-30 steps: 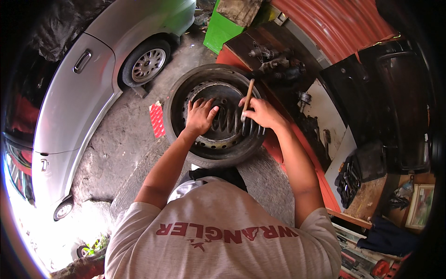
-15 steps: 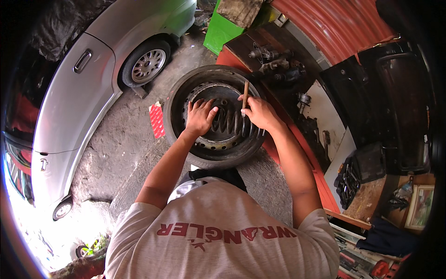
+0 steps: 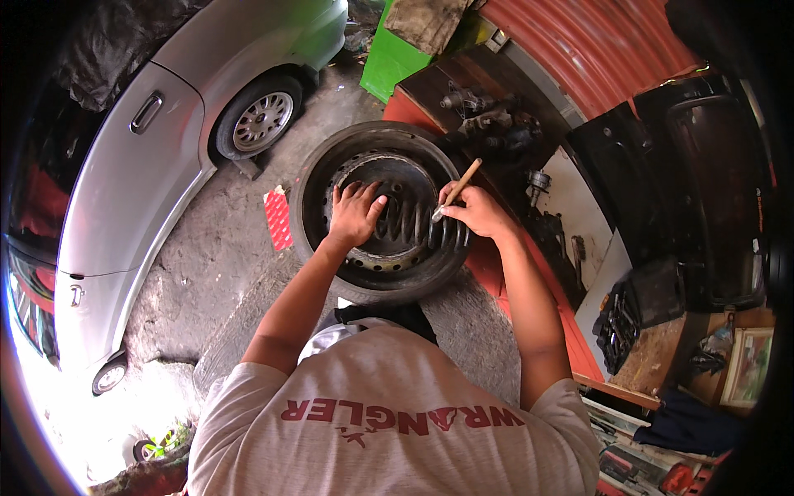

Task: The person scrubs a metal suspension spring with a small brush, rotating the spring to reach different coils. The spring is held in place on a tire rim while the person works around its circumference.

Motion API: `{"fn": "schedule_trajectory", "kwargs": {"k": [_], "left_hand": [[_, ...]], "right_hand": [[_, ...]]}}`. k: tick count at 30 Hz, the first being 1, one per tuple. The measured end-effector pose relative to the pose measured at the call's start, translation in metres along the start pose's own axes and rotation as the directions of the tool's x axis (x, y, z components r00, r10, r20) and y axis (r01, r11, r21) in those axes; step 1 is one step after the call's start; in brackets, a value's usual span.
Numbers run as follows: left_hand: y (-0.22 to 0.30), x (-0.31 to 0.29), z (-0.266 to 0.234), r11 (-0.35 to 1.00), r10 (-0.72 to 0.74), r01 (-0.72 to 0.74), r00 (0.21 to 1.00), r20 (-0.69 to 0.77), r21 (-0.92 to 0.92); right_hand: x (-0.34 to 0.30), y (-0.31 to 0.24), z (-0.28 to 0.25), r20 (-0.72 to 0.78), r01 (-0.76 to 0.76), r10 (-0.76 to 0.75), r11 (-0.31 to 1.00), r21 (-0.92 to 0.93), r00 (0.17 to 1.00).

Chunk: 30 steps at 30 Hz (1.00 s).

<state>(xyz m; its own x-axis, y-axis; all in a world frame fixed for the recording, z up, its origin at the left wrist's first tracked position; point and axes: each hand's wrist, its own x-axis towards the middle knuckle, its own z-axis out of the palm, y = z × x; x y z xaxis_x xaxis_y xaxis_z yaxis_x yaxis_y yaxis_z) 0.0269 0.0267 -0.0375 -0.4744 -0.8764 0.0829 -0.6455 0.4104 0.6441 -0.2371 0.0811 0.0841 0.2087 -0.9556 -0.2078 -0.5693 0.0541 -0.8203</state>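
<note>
A dark coil spring (image 3: 407, 221) lies on its side across a wheel with a tyre (image 3: 318, 240) that rests flat in front of me. At the spring's left end, my left hand (image 3: 354, 217) lies with its fingers stretched apart, the thumb against the coils. My right hand (image 3: 480, 211) is closed around a paintbrush (image 3: 461, 183) with a wooden handle. Its pale metal band points down and left onto the right-hand coils. The bristles are too small to make out.
A silver car (image 3: 149, 198) stands on the left. To the right, a red-sided bench (image 3: 538, 298) carries greasy metal parts (image 3: 496, 120) and an open tool case (image 3: 620, 322). A red-and-white box (image 3: 278, 218) lies on the floor beside the tyre. Behind is a green box (image 3: 393, 62).
My right hand has shifted slightly right, and the brush has gone from nearly upright to slanting, its handle end now toward the upper right. My left hand stays at the spring's end.
</note>
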Motion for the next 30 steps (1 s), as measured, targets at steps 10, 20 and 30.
{"fn": "schedule_trajectory", "kwargs": {"k": [10,20,30], "left_hand": [[0.001,0.0,-0.001,1.0,-0.004,0.004,1.0,0.005,0.015],[-0.003,0.001,0.002,0.999,-0.006,0.006,1.0,-0.006,0.04],[-0.001,0.001,0.002,0.999,-0.02,0.021,1.0,-0.013,0.034]], "right_hand": [[-0.002,0.022,0.007,-0.022,-0.016,0.019,0.991,0.13,1.0],[-0.007,-0.002,0.018,-0.011,-0.072,0.072,0.996,-0.054,0.997],[-0.01,0.002,0.017,-0.059,0.084,-0.093,0.987,-0.14,0.994]]}}
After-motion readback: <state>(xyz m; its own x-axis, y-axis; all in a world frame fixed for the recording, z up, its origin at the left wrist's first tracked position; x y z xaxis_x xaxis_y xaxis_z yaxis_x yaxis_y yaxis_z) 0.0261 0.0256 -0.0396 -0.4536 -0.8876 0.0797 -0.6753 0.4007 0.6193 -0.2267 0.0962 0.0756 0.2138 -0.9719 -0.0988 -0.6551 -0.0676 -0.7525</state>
